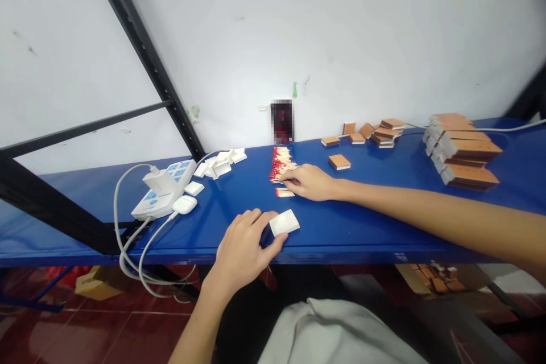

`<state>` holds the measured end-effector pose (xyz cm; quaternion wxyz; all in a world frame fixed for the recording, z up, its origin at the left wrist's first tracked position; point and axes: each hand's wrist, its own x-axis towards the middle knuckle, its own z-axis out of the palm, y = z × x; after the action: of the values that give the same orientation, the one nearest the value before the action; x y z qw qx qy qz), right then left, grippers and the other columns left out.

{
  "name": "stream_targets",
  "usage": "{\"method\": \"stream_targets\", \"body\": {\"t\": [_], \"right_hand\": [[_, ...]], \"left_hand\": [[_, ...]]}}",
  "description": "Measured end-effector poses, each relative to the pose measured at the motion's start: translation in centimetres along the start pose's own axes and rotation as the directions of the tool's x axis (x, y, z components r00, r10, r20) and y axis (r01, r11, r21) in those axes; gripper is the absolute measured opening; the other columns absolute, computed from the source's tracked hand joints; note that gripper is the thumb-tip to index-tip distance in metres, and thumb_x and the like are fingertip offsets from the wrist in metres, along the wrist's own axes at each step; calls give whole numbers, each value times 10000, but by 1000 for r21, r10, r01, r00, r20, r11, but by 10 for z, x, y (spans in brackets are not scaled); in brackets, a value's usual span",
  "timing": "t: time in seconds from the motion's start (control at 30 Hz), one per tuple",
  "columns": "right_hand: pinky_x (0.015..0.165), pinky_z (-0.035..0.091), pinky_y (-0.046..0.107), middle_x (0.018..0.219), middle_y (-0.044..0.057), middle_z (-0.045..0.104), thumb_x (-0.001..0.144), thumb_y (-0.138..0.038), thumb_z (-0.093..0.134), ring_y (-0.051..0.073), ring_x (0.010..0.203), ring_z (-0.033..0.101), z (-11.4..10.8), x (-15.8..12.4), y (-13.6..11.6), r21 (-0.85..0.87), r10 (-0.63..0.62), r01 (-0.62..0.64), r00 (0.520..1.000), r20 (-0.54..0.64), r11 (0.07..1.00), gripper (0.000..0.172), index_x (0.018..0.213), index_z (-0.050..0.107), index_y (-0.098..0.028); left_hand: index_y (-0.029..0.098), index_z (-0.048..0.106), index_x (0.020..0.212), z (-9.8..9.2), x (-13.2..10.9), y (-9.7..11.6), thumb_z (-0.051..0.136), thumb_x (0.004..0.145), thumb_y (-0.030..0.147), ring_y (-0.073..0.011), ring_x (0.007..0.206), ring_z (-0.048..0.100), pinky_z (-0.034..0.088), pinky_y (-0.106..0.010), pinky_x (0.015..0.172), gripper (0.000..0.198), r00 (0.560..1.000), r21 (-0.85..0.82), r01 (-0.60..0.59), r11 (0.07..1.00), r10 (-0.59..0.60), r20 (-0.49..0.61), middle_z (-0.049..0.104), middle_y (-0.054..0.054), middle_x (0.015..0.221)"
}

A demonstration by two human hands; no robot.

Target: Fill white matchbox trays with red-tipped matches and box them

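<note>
My left hand (245,244) grips a small white matchbox tray (285,222) by its left side, between thumb and fingers, near the table's front edge. The inside of the tray cannot be made out. Further back, my right hand (313,182) has its fingertips pinched at the near end of a pile of red-tipped matchsticks (281,159). Just below those fingertips lies a small separate row of matchsticks (285,193), red heads to the left. How many sticks the right fingers hold is hidden.
Loose white trays (219,164) lie at the left, beside a power strip (164,190) with cables and a white charging case (185,205). Brown matchbox sleeves (386,133) are scattered at the back right. Bundled matchbox sleeves (463,151) stand far right. A dark pixelated object (282,121) leans on the wall.
</note>
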<state>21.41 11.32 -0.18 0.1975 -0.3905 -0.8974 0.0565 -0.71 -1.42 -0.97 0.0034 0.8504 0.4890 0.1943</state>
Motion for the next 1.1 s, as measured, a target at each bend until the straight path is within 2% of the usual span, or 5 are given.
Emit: {"method": "stream_targets", "body": {"t": [0.27, 0.43, 0.77, 0.9, 1.1], "right_hand": [[727, 446, 276, 1034, 53, 767, 939, -271, 470, 205, 880, 690, -3, 2, 1, 24, -3, 3, 1000, 21, 1000, 350, 1186, 714, -222], [716, 439, 274, 1094, 48, 757, 935, -263, 465, 214, 943, 689, -4, 11, 2, 1, -38, 38, 996, 75, 999, 356, 1188, 714, -233], [631, 389, 255, 910, 46, 755, 831, -202, 555, 182, 782, 656, -15, 33, -2, -61, -58, 69, 984, 171, 996, 225, 952, 744, -197], [623, 383, 250, 835, 47, 739, 805, -148, 536, 160, 706, 627, -22, 30, -5, -53, -54, 67, 974, 220, 996, 201, 855, 729, -180], [588, 354, 256, 771, 48, 713, 804, -191, 553, 156, 646, 588, -35, 23, -8, -107, -39, 71, 961, 274, 992, 162, 818, 713, -178]], "left_hand": [[233, 615, 1226, -1, 0, 1, 503, 993, 463, -278, 958, 593, 457, -414, 839, 346, 1000, 25, -6, 1000, 6, 8, 627, -64, 993], [238, 610, 1209, -1, 0, 1, 498, 996, 453, -275, 950, 585, 447, -427, 858, 323, 1000, 18, -17, 1000, 17, 6, 628, -54, 991], [241, 606, 1223, 0, -1, -1, 511, 990, 453, -265, 938, 576, 435, -413, 862, 330, 1000, 8, -10, 1000, 10, -2, 627, -49, 1009], [244, 603, 1228, 0, -2, 0, 523, 986, 449, -265, 944, 580, 438, -415, 866, 328, 1000, 7, -7, 1000, 7, -7, 630, -45, 1016], [255, 605, 1228, 1, -3, 0, 538, 978, 443, -265, 972, 586, 438, -426, 896, 320, 1000, -9, -3, 1000, 3, -18, 638, -39, 1037]]}}
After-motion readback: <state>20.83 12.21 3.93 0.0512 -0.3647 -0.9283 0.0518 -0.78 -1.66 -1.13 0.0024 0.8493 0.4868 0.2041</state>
